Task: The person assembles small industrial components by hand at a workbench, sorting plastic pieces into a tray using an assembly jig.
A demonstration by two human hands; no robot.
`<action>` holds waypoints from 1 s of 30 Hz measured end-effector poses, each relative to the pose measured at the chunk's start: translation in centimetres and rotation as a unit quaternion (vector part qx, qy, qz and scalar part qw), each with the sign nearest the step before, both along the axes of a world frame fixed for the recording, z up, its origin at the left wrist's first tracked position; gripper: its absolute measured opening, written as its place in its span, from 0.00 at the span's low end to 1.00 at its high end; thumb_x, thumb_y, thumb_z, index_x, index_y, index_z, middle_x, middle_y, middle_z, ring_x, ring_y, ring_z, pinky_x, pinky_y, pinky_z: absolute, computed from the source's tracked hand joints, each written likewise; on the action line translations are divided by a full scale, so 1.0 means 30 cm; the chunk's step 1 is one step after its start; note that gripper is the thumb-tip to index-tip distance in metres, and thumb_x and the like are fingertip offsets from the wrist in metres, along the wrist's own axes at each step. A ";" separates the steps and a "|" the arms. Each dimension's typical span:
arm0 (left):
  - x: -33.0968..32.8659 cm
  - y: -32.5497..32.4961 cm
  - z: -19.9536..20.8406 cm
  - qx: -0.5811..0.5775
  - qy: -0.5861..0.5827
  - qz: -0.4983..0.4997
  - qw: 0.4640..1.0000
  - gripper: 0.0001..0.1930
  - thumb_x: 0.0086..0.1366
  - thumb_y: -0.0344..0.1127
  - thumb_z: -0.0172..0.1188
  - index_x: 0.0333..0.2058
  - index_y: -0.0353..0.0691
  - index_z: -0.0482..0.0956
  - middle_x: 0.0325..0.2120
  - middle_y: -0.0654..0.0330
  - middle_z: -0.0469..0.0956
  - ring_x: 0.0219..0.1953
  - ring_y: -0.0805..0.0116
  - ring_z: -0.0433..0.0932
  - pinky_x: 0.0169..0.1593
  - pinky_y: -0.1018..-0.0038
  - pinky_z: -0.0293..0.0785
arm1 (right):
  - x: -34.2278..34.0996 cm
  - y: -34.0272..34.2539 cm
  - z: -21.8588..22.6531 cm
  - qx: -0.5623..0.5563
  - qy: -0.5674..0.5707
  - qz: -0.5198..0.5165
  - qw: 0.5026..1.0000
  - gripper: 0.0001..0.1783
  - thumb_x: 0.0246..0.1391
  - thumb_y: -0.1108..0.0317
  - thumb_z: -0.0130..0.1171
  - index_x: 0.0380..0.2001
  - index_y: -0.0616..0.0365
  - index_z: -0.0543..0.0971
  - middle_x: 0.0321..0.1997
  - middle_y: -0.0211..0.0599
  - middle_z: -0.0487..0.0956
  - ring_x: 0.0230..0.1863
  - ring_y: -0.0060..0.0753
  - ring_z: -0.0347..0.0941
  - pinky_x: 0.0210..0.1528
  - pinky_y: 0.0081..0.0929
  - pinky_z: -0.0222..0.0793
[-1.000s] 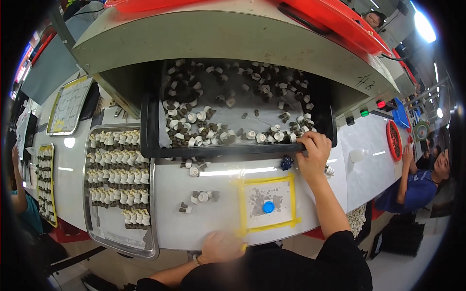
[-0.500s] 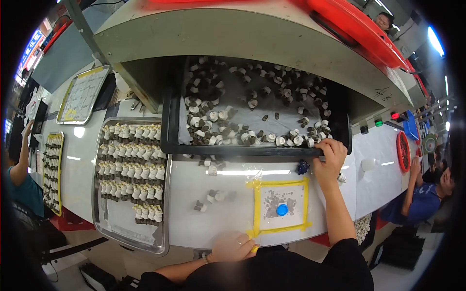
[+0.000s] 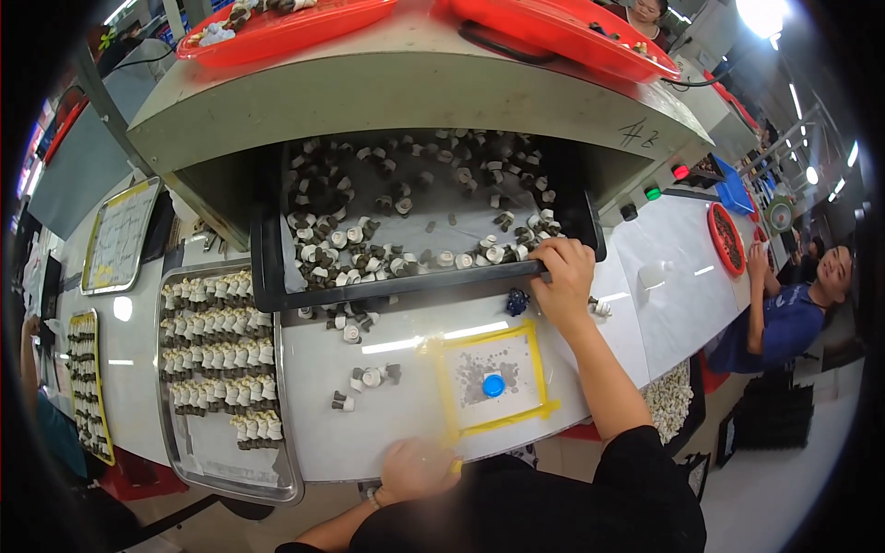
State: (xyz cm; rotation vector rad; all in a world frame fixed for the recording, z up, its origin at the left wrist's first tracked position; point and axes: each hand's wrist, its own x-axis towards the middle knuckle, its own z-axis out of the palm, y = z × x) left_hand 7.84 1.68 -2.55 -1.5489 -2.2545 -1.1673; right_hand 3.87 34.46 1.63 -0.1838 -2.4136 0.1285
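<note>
The black tray [image 3: 406, 284] sits half out of the mouth of the grey machine housing [image 3: 406, 88], its front lip hanging over the white worktop [image 3: 406, 433]. It is full of small white and dark capped parts [image 3: 387, 249], loosely scattered, thickest along the front edge. The person's right hand [image 3: 562, 276] is at the tray's front right corner, fingers curled over the lip and gripping it, the arm reaching up from the lower edge in a black sleeve. The left hand [image 3: 417, 468] rests at the near edge of the worktop, fingers bent down against the edge; whether it grips anything I cannot tell.

Just below the tray's lip a few loose parts [image 3: 348, 324] lie on the worktop, and a smaller cluster [image 3: 369, 380] lies nearer the person. Right of those is a square marked out in yellow tape [image 3: 544, 387] with a small blue cap [image 3: 494, 385] in its middle. A small dark blue piece [image 3: 516, 300] lies just beside the right hand, and a white part [image 3: 599, 308] on its other side.

To the left a metal tray [image 3: 221, 461] holds the same parts set in neat rows. Red bins [image 3: 295, 23] stand on top of the housing. Further right, another person in a blue shirt [image 3: 770, 323] reaches to a round red dish [image 3: 726, 238]
</note>
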 end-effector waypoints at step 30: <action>0.043 0.019 0.009 -0.027 0.019 0.037 0.999 0.11 0.40 0.27 0.62 0.28 0.39 0.77 0.24 0.58 0.70 0.24 0.58 0.69 0.28 0.66 0.62 | 0.468 0.175 -0.018 -0.272 -0.048 -0.103 0.956 0.24 0.40 0.78 0.63 0.45 0.58 0.76 0.48 0.37 0.74 0.50 0.36 0.69 0.53 0.30 0.65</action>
